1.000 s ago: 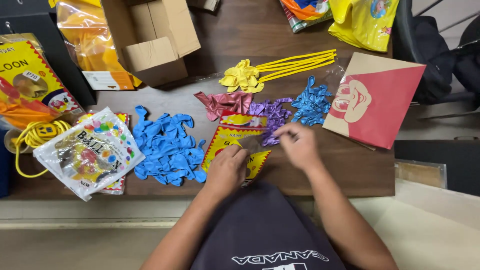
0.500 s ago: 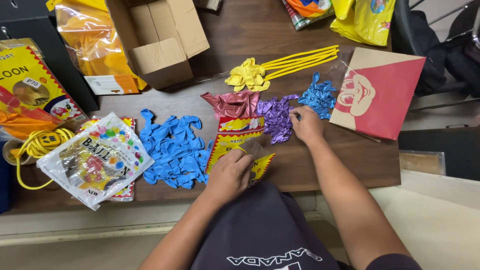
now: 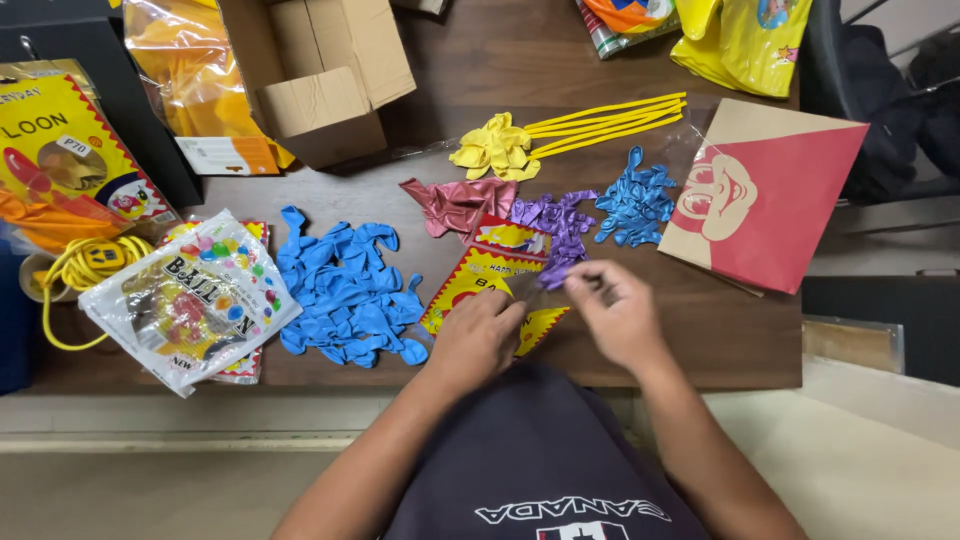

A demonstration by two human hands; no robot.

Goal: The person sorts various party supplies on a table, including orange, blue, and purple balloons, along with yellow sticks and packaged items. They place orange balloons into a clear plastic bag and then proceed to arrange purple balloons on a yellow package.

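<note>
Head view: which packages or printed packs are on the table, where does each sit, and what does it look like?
Yellow and red balloon pack: flat, under the left hand.
Clear balloon bag: left of the blue balloons, multicoloured dots.
Large yellow packet: far left edge, orange and red print.
Red and tan paper bag: right side, flat, square.
Cardboard box: top centre, open, brown.

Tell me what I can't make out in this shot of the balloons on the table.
Head view only:
- What the right hand pinches: blurred, fingers cover it.
- Yellow packet: near end hidden under the left hand.
- Cardboard box: top cut off by the picture's edge.
- Orange balloon pack: cut by the left edge.
</note>
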